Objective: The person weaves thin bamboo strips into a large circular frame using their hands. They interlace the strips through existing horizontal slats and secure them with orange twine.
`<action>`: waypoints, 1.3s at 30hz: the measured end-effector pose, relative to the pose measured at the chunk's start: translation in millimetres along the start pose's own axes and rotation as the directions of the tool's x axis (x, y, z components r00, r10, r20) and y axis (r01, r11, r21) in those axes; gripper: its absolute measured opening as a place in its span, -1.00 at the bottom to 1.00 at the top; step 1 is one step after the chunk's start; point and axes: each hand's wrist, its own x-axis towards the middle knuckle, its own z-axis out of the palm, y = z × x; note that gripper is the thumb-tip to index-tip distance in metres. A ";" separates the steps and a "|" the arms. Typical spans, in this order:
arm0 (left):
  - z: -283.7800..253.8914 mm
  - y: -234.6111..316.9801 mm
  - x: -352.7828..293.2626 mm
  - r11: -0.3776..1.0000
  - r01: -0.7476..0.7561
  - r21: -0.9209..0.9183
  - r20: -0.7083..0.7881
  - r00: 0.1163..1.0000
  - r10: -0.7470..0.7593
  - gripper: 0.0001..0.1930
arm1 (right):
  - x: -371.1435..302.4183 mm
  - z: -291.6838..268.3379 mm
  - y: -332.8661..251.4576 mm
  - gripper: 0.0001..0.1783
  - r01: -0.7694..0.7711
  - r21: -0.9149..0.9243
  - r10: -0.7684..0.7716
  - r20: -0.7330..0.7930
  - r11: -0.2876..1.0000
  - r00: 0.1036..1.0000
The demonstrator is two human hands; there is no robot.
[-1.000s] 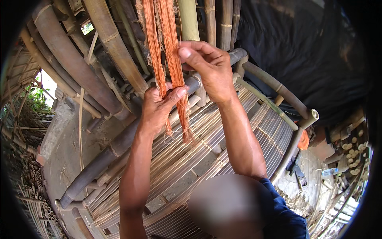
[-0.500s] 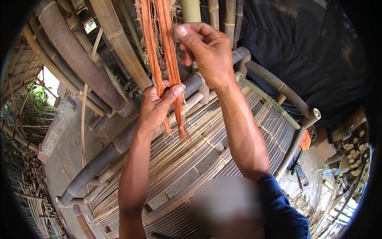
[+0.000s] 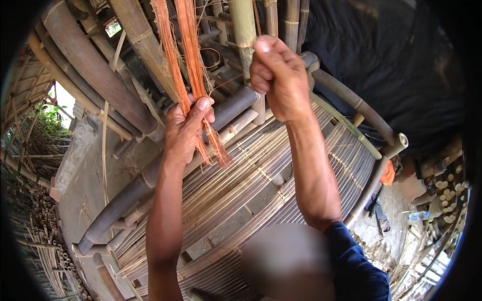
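Note:
A long hank of orange-brown fibre strands [image 3: 190, 47], frayed with loose fuzz, hangs from the top of the view in two lengths. My left hand [image 3: 182, 133] is closed round both lengths, thumb on top, and their ragged ends stick out below it. To the right, my right hand [image 3: 282, 83] is raised with its fingers pinched together. A thin orange strand [image 3: 228, 82] runs from the hank by my left hand toward my right hand, and a strand shows above its fingertips. The exact grip is hidden behind the fingers.
Below my arms lies a slatted bamboo bench [image 3: 251, 170] with a thick dark bamboo rail [image 3: 145, 175]. Large bamboo poles [image 3: 95, 65] lean at the upper left. A black sheet [image 3: 381, 65] hangs at the right. Cut bamboo pieces [image 3: 448, 193] are stacked at the far right.
My left hand and the hank have shifted left. My right hand has moved right and slightly down, away from the hank, drawing a thin strand out from it.

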 end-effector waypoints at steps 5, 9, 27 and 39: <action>1.2 4.4 -4.0 0.998 0.018 -0.058 0.043 0.999 -0.016 -0.75 | 6.2 10.0 16.6 -0.67 0.045 -0.426 -0.007 0.090 0.904 0.996; -4.2 5.4 -4.3 0.993 0.034 -0.116 -0.011 0.999 -0.036 -0.76 | -7.1 -6.4 20.8 -0.75 0.023 0.193 -0.054 0.154 0.981 0.987; -34.3 1.4 17.0 0.967 -0.137 0.212 -0.348 0.914 0.206 -0.56 | -181.6 -93.7 107.9 -0.57 -0.306 0.057 0.296 -0.475 0.950 0.829; -45.3 6.7 -1.5 0.962 -0.053 0.268 -0.391 0.907 0.159 -0.60 | -440.4 -110.2 71.7 -0.89 -0.161 -0.979 0.227 -0.130 0.123 0.965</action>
